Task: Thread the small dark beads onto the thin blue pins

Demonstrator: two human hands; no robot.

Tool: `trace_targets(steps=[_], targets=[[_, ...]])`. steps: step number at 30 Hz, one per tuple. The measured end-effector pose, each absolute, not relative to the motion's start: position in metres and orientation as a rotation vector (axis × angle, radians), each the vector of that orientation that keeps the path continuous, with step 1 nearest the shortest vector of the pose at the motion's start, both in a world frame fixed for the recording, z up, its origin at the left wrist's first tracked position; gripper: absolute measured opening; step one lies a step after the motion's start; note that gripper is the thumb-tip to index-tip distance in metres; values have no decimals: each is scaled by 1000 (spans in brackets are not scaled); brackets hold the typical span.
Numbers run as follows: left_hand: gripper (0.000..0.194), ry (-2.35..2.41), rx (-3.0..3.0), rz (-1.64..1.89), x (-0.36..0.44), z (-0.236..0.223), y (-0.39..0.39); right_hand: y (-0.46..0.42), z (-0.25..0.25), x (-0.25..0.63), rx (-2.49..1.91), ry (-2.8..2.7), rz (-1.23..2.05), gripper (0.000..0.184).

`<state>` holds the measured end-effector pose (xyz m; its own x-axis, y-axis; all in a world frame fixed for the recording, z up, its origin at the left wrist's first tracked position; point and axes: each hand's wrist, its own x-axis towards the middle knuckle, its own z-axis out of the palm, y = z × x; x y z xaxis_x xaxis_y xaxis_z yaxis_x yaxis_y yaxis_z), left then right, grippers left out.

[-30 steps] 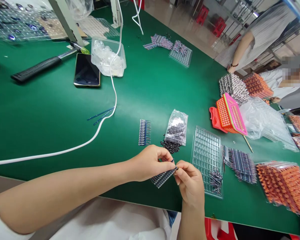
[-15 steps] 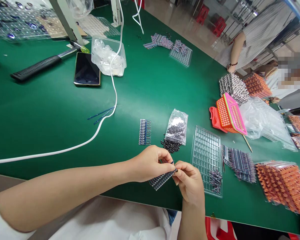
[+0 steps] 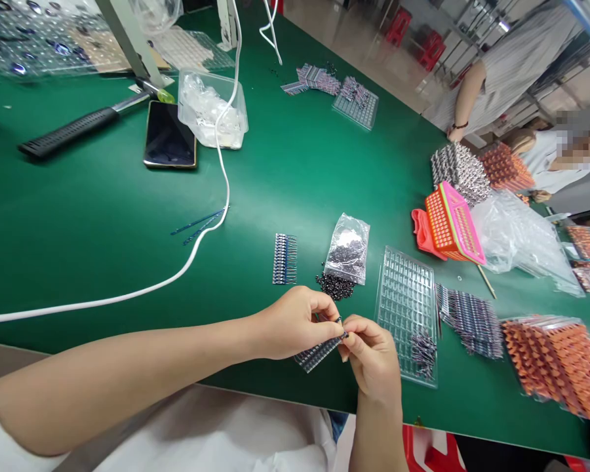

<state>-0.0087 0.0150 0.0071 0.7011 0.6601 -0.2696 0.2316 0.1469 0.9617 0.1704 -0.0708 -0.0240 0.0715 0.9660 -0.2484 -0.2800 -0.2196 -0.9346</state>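
The left hand point(image 3: 297, 322) grips a dark ridged strip point(image 3: 319, 356) between thumb and fingers, just above the table's near edge. The right hand point(image 3: 373, 357) pinches the strip's upper end — the fingertips of both hands nearly meet there. Just beyond them lies a pile of dark beads point(image 3: 335, 287), touching a clear plastic bag point(image 3: 349, 246). A blue pronged strip point(image 3: 285, 259) rests left of the bag; a clear compartment tray point(image 3: 404, 305) sits right — small loose pieces point(image 3: 423, 354) at its near end.

Ahead of the left hand point(image 3: 292, 324) lie beads point(image 3: 337, 286) and a bag point(image 3: 348, 246); right of the right hand point(image 3: 376, 357), a tray point(image 3: 406, 295).
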Motion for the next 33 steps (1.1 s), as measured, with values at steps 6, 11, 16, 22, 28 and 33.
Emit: trace_targets(steps=[6, 11, 16, 22, 28, 33], targets=[[18, 768, 1430, 372, -9, 6, 14, -71, -25, 171, -1269, -820, 1402, 15], [18, 764, 1451, 353, -9, 6, 15, -70, -24, 171, -1255, -828, 1409, 12], [17, 762, 1465, 345, -10, 6, 15, -70, -22, 171, -1261, -826, 1414, 13], [16, 760, 1453, 325, -10, 7, 15, -69, -22, 171, -1238, -820, 1434, 12], [18, 739, 1467, 287, -11, 10, 17, -69, -19, 170, -1264, -811, 1467, 17], [16, 736, 1471, 257, -12, 8, 19, -69, -20, 171, -1257, -829, 1500, 16]])
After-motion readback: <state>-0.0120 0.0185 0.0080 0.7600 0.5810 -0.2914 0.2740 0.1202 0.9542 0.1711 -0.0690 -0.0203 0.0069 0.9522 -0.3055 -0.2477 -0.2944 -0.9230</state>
